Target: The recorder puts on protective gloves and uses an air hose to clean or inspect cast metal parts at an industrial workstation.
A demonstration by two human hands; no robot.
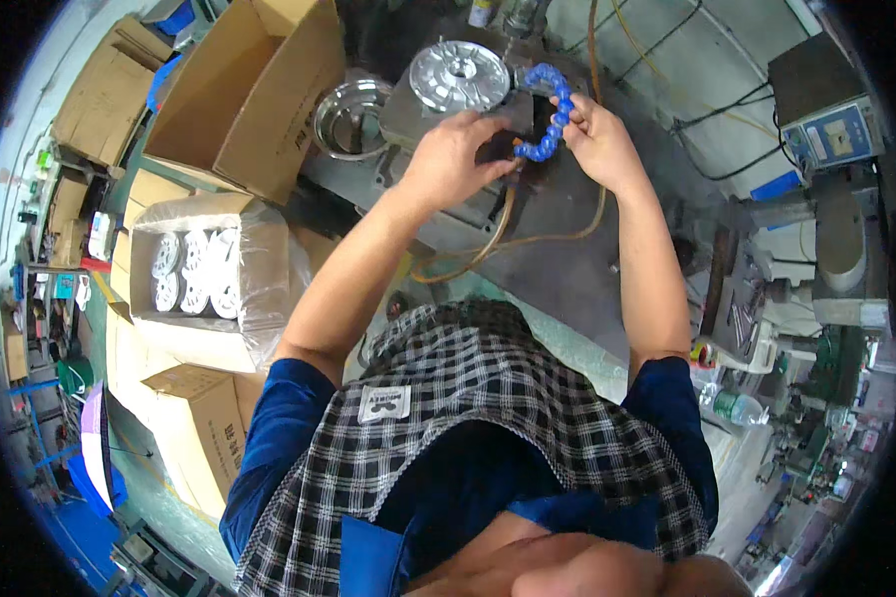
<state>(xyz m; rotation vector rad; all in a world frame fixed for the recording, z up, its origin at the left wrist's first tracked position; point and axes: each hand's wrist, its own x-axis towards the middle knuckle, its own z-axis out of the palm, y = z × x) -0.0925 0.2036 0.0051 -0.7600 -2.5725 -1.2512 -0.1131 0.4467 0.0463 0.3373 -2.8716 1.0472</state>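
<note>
A blue segmented coolant hose [564,107] curves down beside the metal block on the workbench. My right hand [601,147] is closed on its right side, fingers pinching the segments. Close to the hose's lower end, my left hand [452,157] has its thumb and forefinger apart, with a dark gap between them. The thumb tip is by the amber tube [508,207]; whether it touches is unclear. Beyond my left hand, a round silver metal casting [459,76] with a central hub lies on the grey block [405,119].
A steel bowl [352,120] stands left of the block. Further left are a tall open carton [259,119] and a plastic-lined box [199,336] of white round parts. Amber tubing loops over the bench. A blue-fronted control box [834,134] and a plastic bottle [735,406] are at right.
</note>
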